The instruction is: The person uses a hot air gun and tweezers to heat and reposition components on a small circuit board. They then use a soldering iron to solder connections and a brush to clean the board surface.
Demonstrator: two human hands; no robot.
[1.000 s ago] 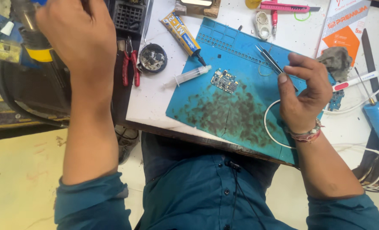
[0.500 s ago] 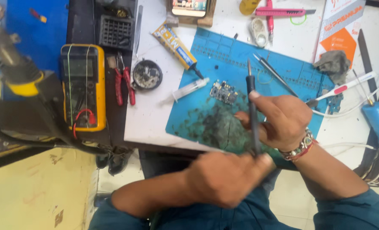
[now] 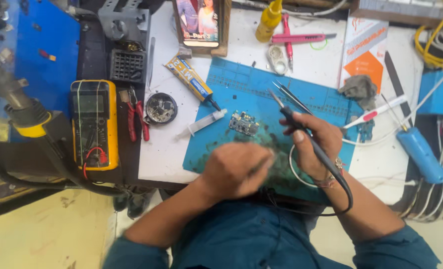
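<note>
Right hand (image 3: 313,144) is closed around a soldering iron (image 3: 301,130), held like a pen, tip pointing far-left toward the small circuit board (image 3: 244,123) on the blue mat (image 3: 301,94). The iron's black cord (image 3: 342,187) loops back near the right wrist. Tweezers (image 3: 292,97) also stick out far of that hand; cannot tell if the fingers pinch them or they just lie on the mat behind.

Left hand (image 3: 237,169) is curled into a loose fist on the near part of the mat, blurred; looks like something thin runs through it, cannot tell what. It is near the board, not touching.

Handling, judged: iron is light and stiff, tip hot, so take it only by the black handle, as it is held here. Board is light, thin, fragile, small parts on top; hold by the edges or pin it with tweezers.

Around: syringe (image 3: 201,123) and glue tube (image 3: 191,79) left of the board on the worktop (image 3: 164,154), round tin (image 3: 161,107), red pliers (image 3: 137,119), yellow multimeter (image 3: 94,124) further left.
</note>
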